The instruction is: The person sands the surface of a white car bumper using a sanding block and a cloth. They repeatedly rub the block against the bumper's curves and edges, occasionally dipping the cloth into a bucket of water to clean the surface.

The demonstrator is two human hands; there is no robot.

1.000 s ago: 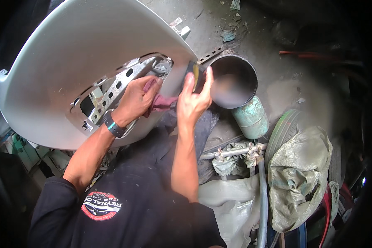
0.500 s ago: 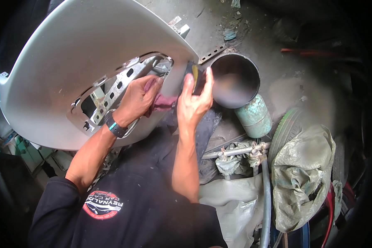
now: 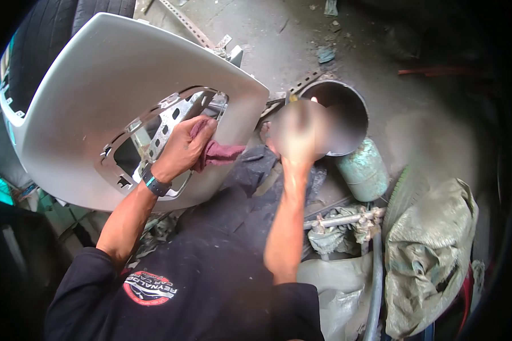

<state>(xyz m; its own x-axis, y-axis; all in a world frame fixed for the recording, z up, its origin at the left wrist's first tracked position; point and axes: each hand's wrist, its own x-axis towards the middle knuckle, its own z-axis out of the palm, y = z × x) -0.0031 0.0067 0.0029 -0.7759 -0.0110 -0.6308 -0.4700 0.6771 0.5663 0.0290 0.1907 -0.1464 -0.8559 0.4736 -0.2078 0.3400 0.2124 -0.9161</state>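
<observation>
A large silver car bumper panel (image 3: 96, 85) stands tilted at the left, with a cut-out opening and a perforated metal bracket (image 3: 165, 128) behind it. My left hand (image 3: 182, 150), with a dark watch on its wrist, presses a dark red rag (image 3: 219, 152) against the lower right rim of that opening. My right hand (image 3: 298, 133) is raised just right of the panel's edge, in front of a round dark metal drum (image 3: 347, 108). It is smeared by motion, so I cannot tell what it holds.
A pale green cylinder (image 3: 361, 170) lies below the drum. A grey-green sack (image 3: 432, 250) sits at the right, and a pipe fitting with rags (image 3: 341, 219) near my right forearm. A tyre (image 3: 57, 23) stands behind the panel, on dirty concrete floor (image 3: 279, 34).
My right hand has come off the panel's edge and now blurs in front of the drum. The left hand keeps the rag at the opening.
</observation>
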